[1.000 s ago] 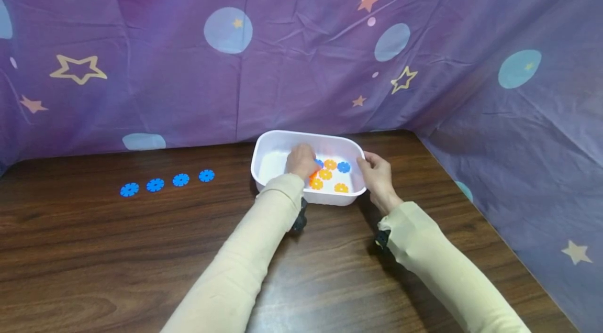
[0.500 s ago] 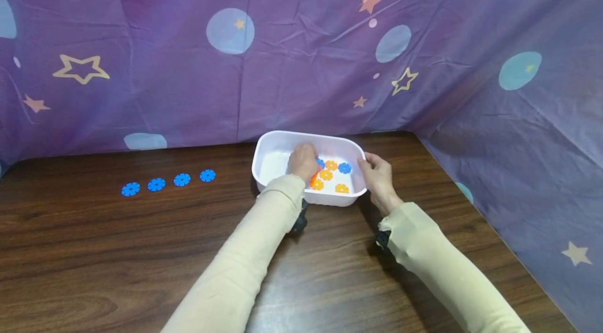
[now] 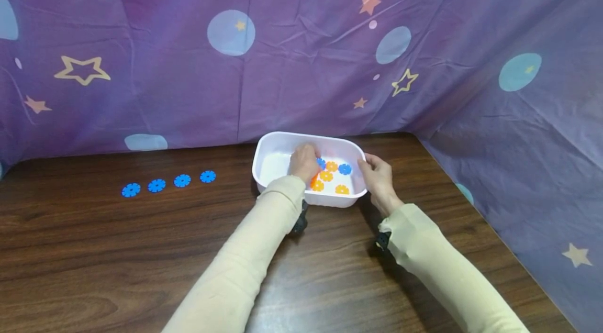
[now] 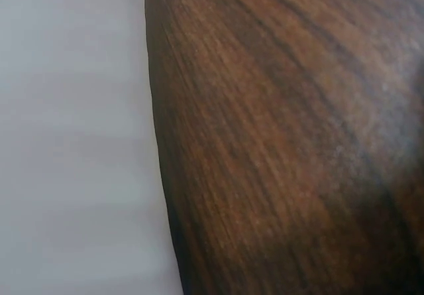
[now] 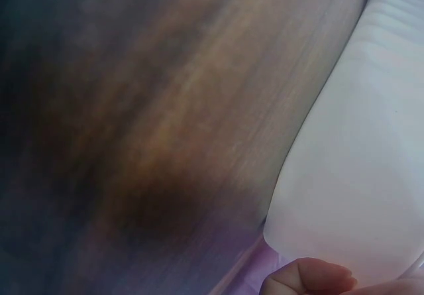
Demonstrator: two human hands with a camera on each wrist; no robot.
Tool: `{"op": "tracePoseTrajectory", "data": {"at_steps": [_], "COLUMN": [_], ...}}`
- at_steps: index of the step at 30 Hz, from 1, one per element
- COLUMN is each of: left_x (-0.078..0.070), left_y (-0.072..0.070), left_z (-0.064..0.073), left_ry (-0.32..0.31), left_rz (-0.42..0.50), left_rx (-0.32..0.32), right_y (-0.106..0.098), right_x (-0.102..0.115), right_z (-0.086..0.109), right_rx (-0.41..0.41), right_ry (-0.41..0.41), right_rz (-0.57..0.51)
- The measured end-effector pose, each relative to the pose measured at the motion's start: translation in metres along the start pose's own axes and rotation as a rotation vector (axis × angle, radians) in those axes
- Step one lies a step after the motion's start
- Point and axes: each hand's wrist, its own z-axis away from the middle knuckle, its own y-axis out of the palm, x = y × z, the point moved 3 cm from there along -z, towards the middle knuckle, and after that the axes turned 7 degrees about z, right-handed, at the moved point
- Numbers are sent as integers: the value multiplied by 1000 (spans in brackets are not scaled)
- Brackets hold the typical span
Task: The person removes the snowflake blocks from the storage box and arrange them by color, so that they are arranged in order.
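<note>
Purple cloth (image 3: 301, 71) backed the dark table (image 3: 94, 270). Near centre, the right hand (image 3: 378, 178) gripped the tub (image 3: 334, 200) by its rim, probably steadying it; the left hand (image 3: 304, 162) was inside beside loose discs (image 3: 342, 189), its hold hidden. At left, four blue discs (image 3: 178, 181) lay spaced apart, seemingly deliberately.

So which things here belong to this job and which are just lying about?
Seemingly part of the job:
white tub, rim held by the right hand
orange discs and blue discs inside
four blue discs in a row outside

Apparently only surroundings:
brown table
purple starry cloth
black wrist devices
</note>
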Motion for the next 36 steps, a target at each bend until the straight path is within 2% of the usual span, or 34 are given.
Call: {"op": "tracePoseTrajectory", "data": {"at_steps": [14,26,36], "left_x": [3,0,-9], "left_y": [-5,-15,-33], "left_z": [2,4,16], "left_ry": [-38,-145,-155], "left_rz": [71,320,602], "left_rx": [19,47,82], "right_y": [2,-1,0], "right_x": [0,0,0], "right_z": [1,0,0], "right_rx": [-7,-3,1], "right_ry": [-2,-11,-21], "right_rz": [5,8,0]}}
